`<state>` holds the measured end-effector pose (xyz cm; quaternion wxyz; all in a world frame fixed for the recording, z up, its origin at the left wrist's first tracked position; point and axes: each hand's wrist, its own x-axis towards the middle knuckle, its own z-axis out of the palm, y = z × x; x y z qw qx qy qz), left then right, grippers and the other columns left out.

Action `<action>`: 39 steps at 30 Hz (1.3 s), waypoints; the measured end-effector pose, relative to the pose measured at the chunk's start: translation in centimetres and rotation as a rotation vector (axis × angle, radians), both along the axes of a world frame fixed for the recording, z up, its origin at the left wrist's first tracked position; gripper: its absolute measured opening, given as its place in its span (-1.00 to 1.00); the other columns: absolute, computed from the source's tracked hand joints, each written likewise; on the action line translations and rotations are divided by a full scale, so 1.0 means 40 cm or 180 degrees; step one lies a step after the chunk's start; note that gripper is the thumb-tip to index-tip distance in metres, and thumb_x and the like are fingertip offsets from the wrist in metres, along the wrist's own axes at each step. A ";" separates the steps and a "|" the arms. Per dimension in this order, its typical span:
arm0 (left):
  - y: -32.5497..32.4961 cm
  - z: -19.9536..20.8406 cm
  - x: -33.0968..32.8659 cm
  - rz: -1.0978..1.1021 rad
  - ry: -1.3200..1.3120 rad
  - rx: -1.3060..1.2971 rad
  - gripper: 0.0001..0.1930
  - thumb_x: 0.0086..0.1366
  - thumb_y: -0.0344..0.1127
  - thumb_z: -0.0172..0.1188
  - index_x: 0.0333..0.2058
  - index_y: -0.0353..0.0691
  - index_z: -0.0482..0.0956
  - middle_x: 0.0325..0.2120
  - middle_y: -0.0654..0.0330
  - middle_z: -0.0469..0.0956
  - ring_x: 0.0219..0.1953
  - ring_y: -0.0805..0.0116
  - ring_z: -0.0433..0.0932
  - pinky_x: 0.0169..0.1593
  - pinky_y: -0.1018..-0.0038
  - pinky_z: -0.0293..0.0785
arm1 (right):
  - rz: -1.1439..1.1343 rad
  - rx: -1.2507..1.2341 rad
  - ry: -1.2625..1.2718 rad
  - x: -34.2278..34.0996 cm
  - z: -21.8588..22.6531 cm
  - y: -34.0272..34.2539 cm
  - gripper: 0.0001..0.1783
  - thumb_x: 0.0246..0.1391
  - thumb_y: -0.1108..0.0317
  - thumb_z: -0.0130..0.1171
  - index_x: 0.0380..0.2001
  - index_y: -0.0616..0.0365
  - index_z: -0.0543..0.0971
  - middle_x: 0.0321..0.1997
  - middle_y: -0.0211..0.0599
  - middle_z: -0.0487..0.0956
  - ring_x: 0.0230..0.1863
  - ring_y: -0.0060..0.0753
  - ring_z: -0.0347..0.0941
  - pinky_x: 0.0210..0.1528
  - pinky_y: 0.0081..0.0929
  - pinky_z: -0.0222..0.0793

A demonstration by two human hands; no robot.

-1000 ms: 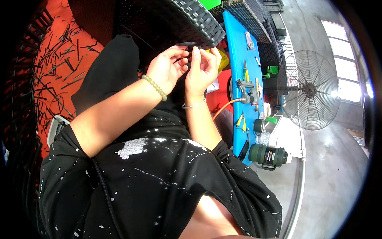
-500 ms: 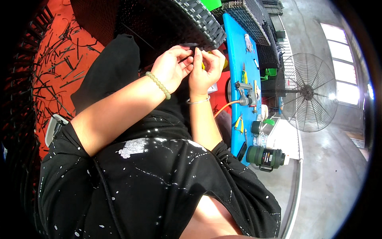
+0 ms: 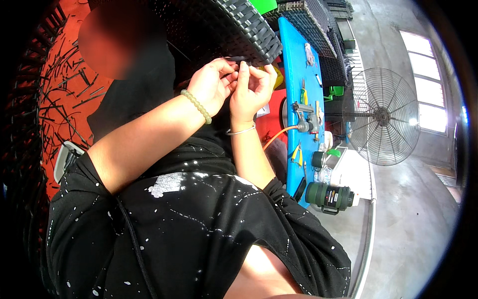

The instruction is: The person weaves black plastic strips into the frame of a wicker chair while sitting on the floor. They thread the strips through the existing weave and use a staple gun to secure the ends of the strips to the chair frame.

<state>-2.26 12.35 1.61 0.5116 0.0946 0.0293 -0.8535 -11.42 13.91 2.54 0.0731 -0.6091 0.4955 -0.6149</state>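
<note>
A black woven wicker piece (image 3: 249,30) with a rounded edge stands in front of me. At its near edge, my left hand (image 3: 211,84), with a pale green bead bracelet at the wrist, pinches a thin black strip (image 3: 236,58). My right hand (image 3: 251,92), wearing a silver bangle, is closed just beside it, thumb raised against the strip's end and fingers curled. The two hands almost touch. What lies inside the right fingers is mostly hidden.
On the right, a blue table (image 3: 294,55) bears an air tool (image 3: 306,117) with an orange hose, yellow-handled pliers (image 3: 297,154) and a dark green flask (image 3: 328,197). A large fan (image 3: 382,117) stands beyond. Black scraps litter the red floor (image 3: 74,94); a blurred patch hides part.
My right hand has shifted slightly left, closer to my left hand. My left hand keeps its pinch at the wicker edge, nearly still.
</note>
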 end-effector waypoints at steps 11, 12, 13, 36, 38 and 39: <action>0.005 0.000 0.025 -0.0184 -0.0249 -0.0007 -0.90 0.15 -0.41 0.02 -0.34 -0.19 0.49 -0.36 0.30 0.49 -0.29 0.49 0.42 -0.11 0.53 0.34 | -0.0116 -0.0062 0.0438 -0.006 0.001 -0.002 -0.85 -0.13 0.53 0.30 -0.52 0.22 0.49 -0.11 -0.16 0.37 -0.18 -0.37 0.40 -0.11 -0.50 0.32; 0.009 0.007 0.031 -0.0177 -0.0328 -0.0015 -0.91 0.17 -0.39 0.04 -0.34 -0.18 0.49 -0.36 0.31 0.49 -0.28 0.50 0.42 -0.10 0.54 0.34 | -0.0151 -0.0042 0.0484 -0.003 0.000 0.000 -0.85 -0.13 0.53 0.31 -0.53 0.22 0.49 -0.11 -0.16 0.38 -0.18 -0.37 0.40 -0.11 -0.50 0.32; 0.016 0.022 0.034 -0.0101 -0.0554 -0.0144 -0.91 0.18 -0.36 0.07 -0.33 -0.17 0.49 -0.36 0.32 0.50 -0.27 0.51 0.43 -0.10 0.54 0.33 | -0.0140 -0.0041 0.0340 -0.004 -0.005 -0.001 -0.85 -0.16 0.54 0.30 -0.53 0.22 0.49 -0.12 -0.16 0.39 -0.18 -0.36 0.40 -0.11 -0.49 0.32; 0.022 -0.001 0.010 0.0329 -0.1448 -0.0715 -0.90 0.22 -0.34 0.20 -0.29 -0.13 0.51 -0.35 0.39 0.54 -0.31 0.63 0.47 -0.25 0.66 0.37 | 0.0790 0.0413 -0.1359 -0.028 0.003 0.022 -0.75 0.05 0.62 -0.01 -0.16 0.24 0.32 -0.06 -0.21 0.38 -0.05 -0.45 0.36 0.04 -0.51 0.30; 0.023 0.001 0.013 0.0328 -0.1510 -0.0726 -0.90 0.22 -0.34 0.20 -0.29 -0.13 0.52 -0.35 0.39 0.54 -0.32 0.64 0.46 -0.25 0.66 0.37 | 0.1149 0.0763 -0.1924 -0.037 0.011 0.009 -0.71 0.10 0.53 -0.06 -0.07 0.22 0.32 -0.14 -0.28 0.45 -0.14 -0.53 0.36 -0.04 -0.57 0.29; 0.024 0.002 0.013 0.0337 -0.1541 -0.0738 -0.90 0.22 -0.34 0.20 -0.29 -0.14 0.53 -0.36 0.39 0.54 -0.33 0.64 0.45 -0.25 0.65 0.37 | 0.1418 0.0984 -0.2015 -0.051 0.011 0.004 -0.68 0.10 0.52 -0.05 -0.04 0.23 0.34 -0.11 -0.28 0.45 -0.12 -0.54 0.36 -0.03 -0.58 0.28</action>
